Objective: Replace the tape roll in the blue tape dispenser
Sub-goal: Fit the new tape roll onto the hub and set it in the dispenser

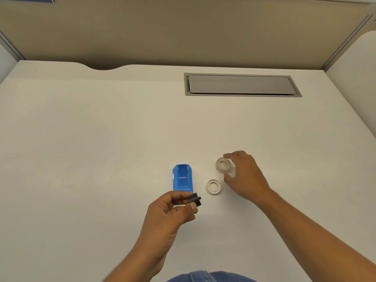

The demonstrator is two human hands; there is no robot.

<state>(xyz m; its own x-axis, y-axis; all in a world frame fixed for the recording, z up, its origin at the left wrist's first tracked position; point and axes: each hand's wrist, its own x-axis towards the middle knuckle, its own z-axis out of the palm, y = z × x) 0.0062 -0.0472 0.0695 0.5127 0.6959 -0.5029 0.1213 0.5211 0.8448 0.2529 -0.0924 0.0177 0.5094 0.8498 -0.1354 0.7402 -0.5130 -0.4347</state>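
I sit at a plain off-white desk (101, 139), matte and bare over most of its top; its far edge has a shallow curved notch toward the left, and a grey rectangular cable hatch (240, 85) is set flush into it toward the right; behind the desk runs a tan partition wall (183, 31), with a metal corner trim on the right where a pale side panel (354, 64) meets it; my left hand (168, 216) is closed on the black spool core (194, 199), pinched between thumb and fingers just in front of the blue tape dispenser (182, 178); the dispenser stands on the desk with its cradle open and holding no roll; my right hand (244, 176) grips a clear tape roll (223, 164) between thumb and forefinger, to the right of the dispenser; a second white ring of tape (213, 186) lies flat on the desk between the dispenser and my right hand, touching neither; a strip of blue denim (205, 276) shows at the bottom edge
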